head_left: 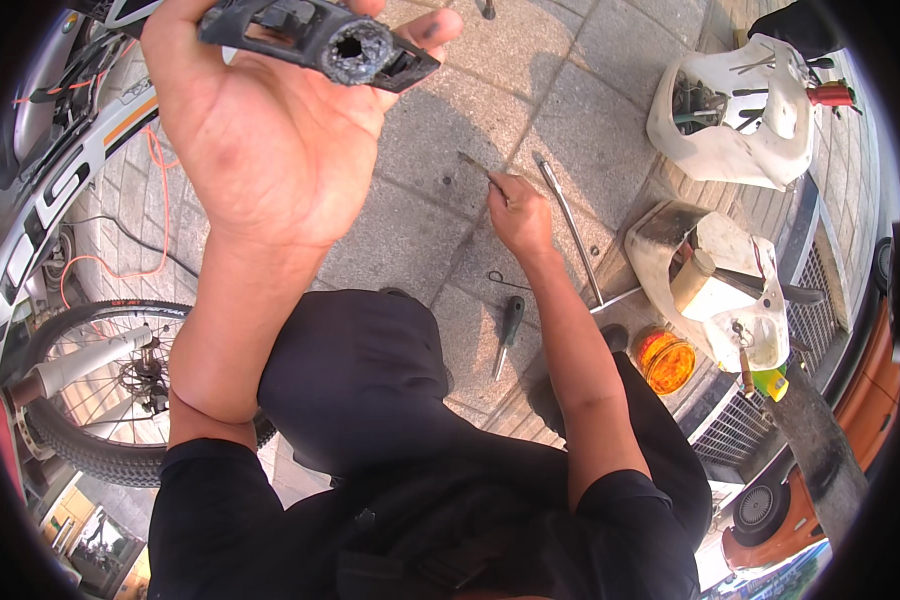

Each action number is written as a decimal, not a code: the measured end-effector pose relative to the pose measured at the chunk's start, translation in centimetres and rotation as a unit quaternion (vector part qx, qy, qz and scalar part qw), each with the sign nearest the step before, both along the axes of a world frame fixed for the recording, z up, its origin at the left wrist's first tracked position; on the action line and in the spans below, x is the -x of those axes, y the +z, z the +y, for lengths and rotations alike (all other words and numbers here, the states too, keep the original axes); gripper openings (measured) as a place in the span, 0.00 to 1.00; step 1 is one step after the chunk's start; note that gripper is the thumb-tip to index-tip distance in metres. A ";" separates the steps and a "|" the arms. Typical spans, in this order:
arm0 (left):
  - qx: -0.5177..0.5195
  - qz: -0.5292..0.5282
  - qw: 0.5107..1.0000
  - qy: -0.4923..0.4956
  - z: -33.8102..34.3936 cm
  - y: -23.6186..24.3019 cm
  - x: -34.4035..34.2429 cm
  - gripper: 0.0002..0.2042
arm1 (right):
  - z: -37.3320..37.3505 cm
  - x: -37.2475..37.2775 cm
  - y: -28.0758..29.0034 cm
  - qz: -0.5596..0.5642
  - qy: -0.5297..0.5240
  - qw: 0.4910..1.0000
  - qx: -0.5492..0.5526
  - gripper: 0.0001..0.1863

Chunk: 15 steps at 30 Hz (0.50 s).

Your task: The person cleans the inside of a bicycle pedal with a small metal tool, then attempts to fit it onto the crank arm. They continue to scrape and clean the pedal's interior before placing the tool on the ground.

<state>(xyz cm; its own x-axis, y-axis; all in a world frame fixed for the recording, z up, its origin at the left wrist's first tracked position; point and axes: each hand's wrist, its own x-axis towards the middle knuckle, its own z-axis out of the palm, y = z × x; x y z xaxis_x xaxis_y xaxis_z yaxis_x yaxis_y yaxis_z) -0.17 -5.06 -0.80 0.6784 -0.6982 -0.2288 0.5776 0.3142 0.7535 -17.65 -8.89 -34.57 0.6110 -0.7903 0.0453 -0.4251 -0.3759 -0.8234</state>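
My left hand (260, 130) is raised close to the camera, palm toward me, fingers curled round a black pedal (320, 40) whose greasy bore faces me. My right arm stretches down to the pavement (420, 210); my right hand (520, 215) pinches a thin metal pick (477, 167), tip up-left. A long rod (568, 225) lies just beside it, a screwdriver (508, 335) nearer my knee.

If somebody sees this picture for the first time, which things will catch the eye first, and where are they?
The raised left hand fills the upper left, gripping a black bicycle pedal with a grimy hole in its end. At centre, the right hand pinches a thin metal tool above the paving. A bicycle wheel sits at lower left, and two cut-open white jugs of tools at right.
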 end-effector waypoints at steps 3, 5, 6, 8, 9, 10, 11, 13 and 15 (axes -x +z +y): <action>0.031 -0.014 0.999 0.018 -0.1 -1.6 -0.2 0.30 | -0.1 0.4 -0.2 0.005 0.023 0.999 0.030 0.11; 0.032 -0.016 0.999 0.018 -0.2 -1.6 -0.1 0.30 | -0.1 0.7 -0.4 -0.011 0.028 0.999 0.042 0.11; 0.016 -0.012 1.000 0.010 -0.1 -0.8 0.0 0.30 | -0.1 0.8 -0.5 -0.018 0.030 0.998 0.049 0.11; 0.024 0.001 1.000 0.003 0.0 -0.6 -0.1 0.30 | -0.3 0.8 -0.3 -0.024 0.034 0.998 0.054 0.11; 0.046 0.012 0.999 0.004 0.0 -1.5 -0.4 0.30 | -0.3 0.8 -0.2 -0.026 0.036 0.997 0.056 0.11; 0.048 0.014 0.999 0.003 -0.1 -1.5 -0.4 0.30 | -0.3 0.8 -0.1 -0.026 0.032 0.997 0.062 0.11; 0.049 0.016 0.999 0.003 -0.1 -1.5 -0.4 0.30 | -0.3 0.7 -0.1 -0.026 0.028 0.997 0.068 0.11; 0.019 0.004 1.000 0.003 -0.1 -0.5 -0.1 0.29 | -0.3 0.6 -0.1 -0.029 0.013 0.997 0.064 0.11; 0.007 -0.006 1.000 0.004 0.0 -0.2 0.0 0.29 | -0.3 0.5 -0.2 -0.033 -0.009 0.998 0.045 0.11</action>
